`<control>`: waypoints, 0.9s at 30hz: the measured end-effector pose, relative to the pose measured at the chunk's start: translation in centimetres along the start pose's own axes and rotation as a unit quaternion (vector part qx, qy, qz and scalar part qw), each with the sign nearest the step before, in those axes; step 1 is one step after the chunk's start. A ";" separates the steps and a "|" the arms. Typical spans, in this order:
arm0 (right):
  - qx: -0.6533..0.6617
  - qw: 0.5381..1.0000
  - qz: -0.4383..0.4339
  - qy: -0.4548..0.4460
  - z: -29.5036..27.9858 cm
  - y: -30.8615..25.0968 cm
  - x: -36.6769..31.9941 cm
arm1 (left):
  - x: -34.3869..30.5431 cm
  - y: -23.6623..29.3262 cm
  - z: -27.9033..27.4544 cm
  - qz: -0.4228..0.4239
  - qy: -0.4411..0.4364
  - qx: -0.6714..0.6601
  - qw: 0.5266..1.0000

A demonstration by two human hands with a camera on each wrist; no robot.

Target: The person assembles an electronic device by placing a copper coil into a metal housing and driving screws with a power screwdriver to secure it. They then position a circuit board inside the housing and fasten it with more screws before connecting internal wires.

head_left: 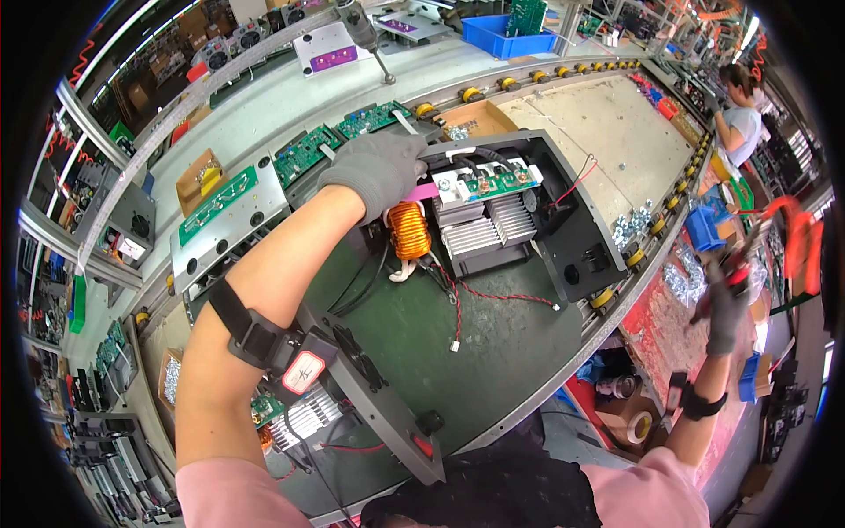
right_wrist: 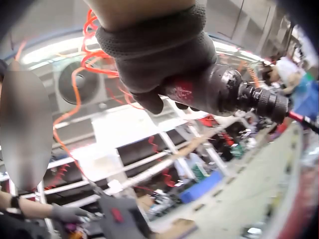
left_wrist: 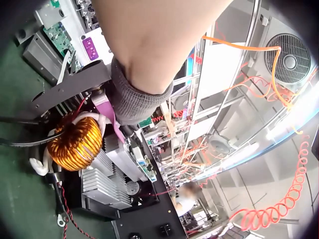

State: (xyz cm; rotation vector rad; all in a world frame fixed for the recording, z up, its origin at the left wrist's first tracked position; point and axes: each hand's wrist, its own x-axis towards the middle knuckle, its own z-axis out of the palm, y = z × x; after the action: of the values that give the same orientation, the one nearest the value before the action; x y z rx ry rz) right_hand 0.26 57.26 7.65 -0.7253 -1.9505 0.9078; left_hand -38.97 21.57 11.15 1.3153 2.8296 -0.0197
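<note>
My gloved left hand point(head_left: 378, 172) lies over the left edge of the black enclosure point(head_left: 572, 189), beside a pink strip point(head_left: 423, 191); how its fingers lie is hidden. Below it is a copper-coloured coil point(head_left: 409, 231), left of the finned heat sink point(head_left: 484, 233) and a small green board point(head_left: 502, 183). The left wrist view shows the cuff of that hand point(left_wrist: 132, 102) above the coil point(left_wrist: 76, 144). Out to the right, my gloved right hand point(head_left: 729, 312) grips a power screwdriver; in the right wrist view, the hand point(right_wrist: 164, 64) is wrapped round the dark tool body point(right_wrist: 224, 89).
A second unit's dark panel point(head_left: 378, 396) stands near the front. Green circuit boards point(head_left: 308, 154) lie beyond my left hand. Loose screws point(head_left: 632, 224) sit right of the enclosure, near the yellow rollers point(head_left: 658, 226). A hanging driver point(head_left: 359, 26) is above; another person point(head_left: 739, 114) stands far right.
</note>
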 end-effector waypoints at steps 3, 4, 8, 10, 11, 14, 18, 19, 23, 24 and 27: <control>-0.159 0.986 0.054 -0.025 -3.2 8.5 -4.5 | -0.3 0.1 -0.1 0.001 0.001 -0.008 1.000; -0.269 0.959 0.086 -0.024 -4.1 9.5 -5.8 | -0.3 -0.4 -0.1 0.009 -0.001 -0.037 0.999; -0.489 0.851 0.173 -0.087 -6.5 13.0 -8.0 | -0.7 -2.6 -1.9 0.056 -0.036 -0.122 0.990; -0.489 0.859 0.129 -0.074 -4.5 10.7 -7.2 | -2.0 -3.4 -3.5 0.037 0.008 -0.097 0.995; -0.493 0.863 0.091 -0.061 -2.9 8.7 -7.0 | -2.9 -3.4 -4.5 0.023 0.046 -0.074 0.996; -0.336 0.920 -0.175 -0.095 5.9 -2.0 -5.2 | -8.1 -1.0 -7.8 0.044 0.012 -0.051 0.998; -0.312 0.808 -0.459 -0.196 13.4 -10.1 -1.0 | -18.4 4.6 -4.9 0.220 -0.023 -0.076 0.972; -0.334 0.743 -0.532 -0.232 14.5 -11.2 0.2 | -21.0 6.2 -3.6 0.225 -0.047 -0.088 0.969; -0.414 0.513 -0.628 -0.413 15.9 -14.7 3.4 | -28.1 10.0 -0.9 0.162 0.037 -0.096 0.981; -0.340 0.511 -0.696 -0.371 16.1 -15.5 3.3 | -29.1 10.6 0.1 0.110 0.071 -0.136 0.982; -0.209 0.593 -0.666 -0.401 15.4 -19.5 1.4 | -30.4 12.1 2.2 -0.021 0.213 -0.234 0.948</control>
State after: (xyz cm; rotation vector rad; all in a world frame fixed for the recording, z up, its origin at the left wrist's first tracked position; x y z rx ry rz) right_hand -16.62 42.31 18.15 1.1812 -2.6324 -0.3296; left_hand -10.12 6.06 9.65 1.2623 2.8990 0.9845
